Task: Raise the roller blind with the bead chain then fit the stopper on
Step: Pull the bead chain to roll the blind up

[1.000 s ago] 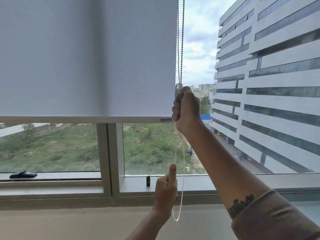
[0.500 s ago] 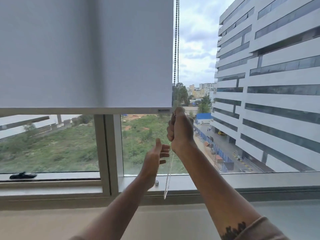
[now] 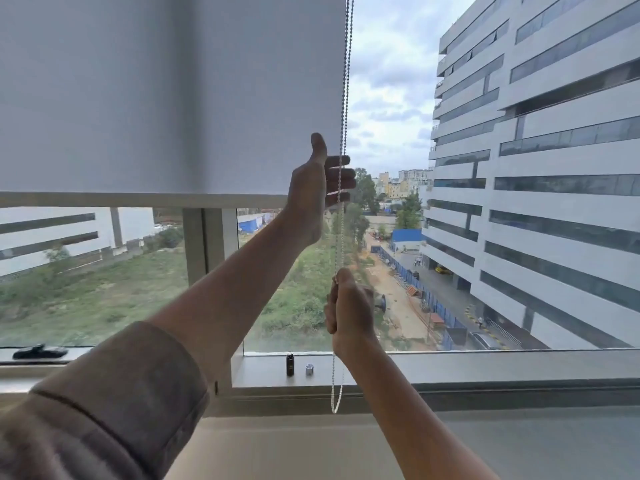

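The grey roller blind [image 3: 166, 95] covers the upper left of the window; its bottom bar [image 3: 138, 200] hangs a little above mid-height. The bead chain [image 3: 347, 74] drops along the blind's right edge and its loop ends just below the sill. My right hand [image 3: 349, 313] is shut on the chain low down, above the sill. My left hand [image 3: 320, 183] is raised beside the bottom bar's right end, thumb up and fingers spread, with the chain running across the fingers. A small black piece [image 3: 290, 364] and a small silver piece [image 3: 309, 369] stand on the sill.
The window frame's upright post [image 3: 204, 244] stands left of my arms. A black window handle [image 3: 40, 351] lies on the lower left frame. The sill [image 3: 502, 367] runs along the bottom. A white building fills the view outside on the right.
My right hand has drawn the chain down from bar height to just above the sill. My left hand let go low down and rose, open, to the chain. The blind's bottom bar sits slightly higher.
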